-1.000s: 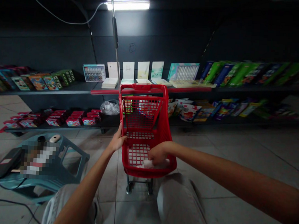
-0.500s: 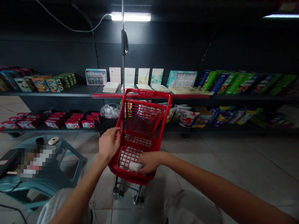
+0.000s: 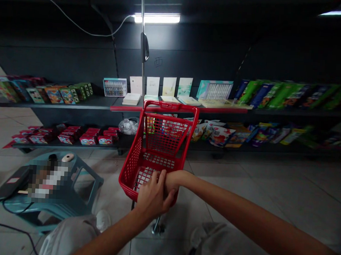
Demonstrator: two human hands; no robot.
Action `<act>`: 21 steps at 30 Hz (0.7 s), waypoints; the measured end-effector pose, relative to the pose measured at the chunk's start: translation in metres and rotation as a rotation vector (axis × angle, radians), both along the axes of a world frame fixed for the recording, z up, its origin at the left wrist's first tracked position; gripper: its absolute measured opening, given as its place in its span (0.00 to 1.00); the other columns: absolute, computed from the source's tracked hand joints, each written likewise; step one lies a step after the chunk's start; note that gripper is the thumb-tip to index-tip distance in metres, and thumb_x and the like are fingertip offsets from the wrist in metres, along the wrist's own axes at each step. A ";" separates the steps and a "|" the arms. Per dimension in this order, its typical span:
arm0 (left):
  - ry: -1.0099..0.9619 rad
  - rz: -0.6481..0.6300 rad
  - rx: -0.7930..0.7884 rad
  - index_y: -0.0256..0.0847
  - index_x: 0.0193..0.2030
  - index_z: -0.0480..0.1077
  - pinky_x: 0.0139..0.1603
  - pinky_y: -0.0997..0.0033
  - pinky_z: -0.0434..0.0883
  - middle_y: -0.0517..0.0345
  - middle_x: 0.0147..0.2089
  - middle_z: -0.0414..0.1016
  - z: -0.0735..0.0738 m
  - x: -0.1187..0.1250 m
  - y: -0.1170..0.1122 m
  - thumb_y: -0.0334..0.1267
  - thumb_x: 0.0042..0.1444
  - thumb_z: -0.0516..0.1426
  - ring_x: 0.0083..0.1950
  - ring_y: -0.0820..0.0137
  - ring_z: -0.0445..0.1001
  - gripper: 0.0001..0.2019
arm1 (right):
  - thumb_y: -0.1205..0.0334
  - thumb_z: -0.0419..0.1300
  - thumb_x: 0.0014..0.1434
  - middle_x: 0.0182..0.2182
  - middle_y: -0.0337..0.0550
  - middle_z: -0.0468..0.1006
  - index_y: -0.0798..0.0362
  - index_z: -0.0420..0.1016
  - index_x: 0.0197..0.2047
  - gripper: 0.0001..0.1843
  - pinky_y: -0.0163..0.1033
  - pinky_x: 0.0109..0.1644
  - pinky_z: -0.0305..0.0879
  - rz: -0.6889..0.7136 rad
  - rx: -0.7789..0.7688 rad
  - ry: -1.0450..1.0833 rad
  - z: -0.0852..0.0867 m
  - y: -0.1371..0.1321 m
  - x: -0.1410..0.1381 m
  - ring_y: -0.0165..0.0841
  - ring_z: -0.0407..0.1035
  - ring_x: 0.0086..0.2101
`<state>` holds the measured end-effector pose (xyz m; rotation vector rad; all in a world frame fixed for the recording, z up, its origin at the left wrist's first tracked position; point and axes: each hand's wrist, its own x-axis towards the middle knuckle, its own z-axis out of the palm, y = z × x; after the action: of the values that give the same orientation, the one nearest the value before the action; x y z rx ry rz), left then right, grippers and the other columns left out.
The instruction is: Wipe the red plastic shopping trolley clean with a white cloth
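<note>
A small red plastic shopping cart [image 3: 133, 167] with a grid basket stands upright before me. My left hand [image 3: 155, 194] reaches over the cart's near rim, fingers bent and thumb apart, against my right hand [image 3: 171, 181]. The right hand is bent down at the wrist inside the near end of the basket, its fingers mostly covered by the left. What lies between the two hands is hidden. The cart's red handle [image 3: 172, 105] points away from me, toward the shelf.
A blue-grey plastic stool [image 3: 89, 184] at left carries a dark device, a pale round object [image 3: 68, 157] and a blurred patch. Behind the cart, shelves hold red boxes [image 3: 89, 136], cards, marker sets and snack bags [image 3: 220, 135]. A thin metal pole [image 3: 143, 72] rises behind the handle.
My left hand has left the cart's left side and come right and down onto my right hand. The white wad earlier in my right hand no longer shows. The view has shifted slightly.
</note>
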<state>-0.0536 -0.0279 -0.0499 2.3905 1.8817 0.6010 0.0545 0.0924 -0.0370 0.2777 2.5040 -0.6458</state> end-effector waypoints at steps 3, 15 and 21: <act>0.049 0.056 -0.081 0.33 0.76 0.45 0.34 0.62 0.69 0.43 0.45 0.79 -0.005 0.000 -0.002 0.54 0.66 0.48 0.34 0.59 0.78 0.39 | 0.70 0.66 0.47 0.37 0.49 0.84 0.59 0.85 0.42 0.16 0.37 0.37 0.66 -0.091 0.186 -0.103 0.012 0.004 0.008 0.38 0.74 0.35; 0.128 -0.513 0.020 0.42 0.41 0.74 0.27 0.65 0.66 0.51 0.30 0.80 -0.032 -0.014 0.014 0.37 0.61 0.52 0.27 0.64 0.75 0.10 | 0.69 0.58 0.52 0.33 0.51 0.83 0.57 0.85 0.37 0.14 0.38 0.36 0.64 -0.344 0.428 -0.237 0.078 0.075 0.047 0.37 0.75 0.33; 0.142 -0.478 0.061 0.43 0.30 0.71 0.27 0.70 0.62 0.56 0.25 0.77 -0.040 -0.033 0.022 0.40 0.58 0.54 0.24 0.69 0.72 0.09 | 0.72 0.60 0.53 0.42 0.58 0.83 0.56 0.85 0.43 0.16 0.43 0.45 0.68 -0.606 0.703 -0.175 0.091 0.116 0.077 0.45 0.77 0.45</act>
<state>-0.0864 -0.0060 -0.0896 2.8412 1.2603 0.4615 0.1314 0.2086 0.0539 1.3142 2.3746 0.0889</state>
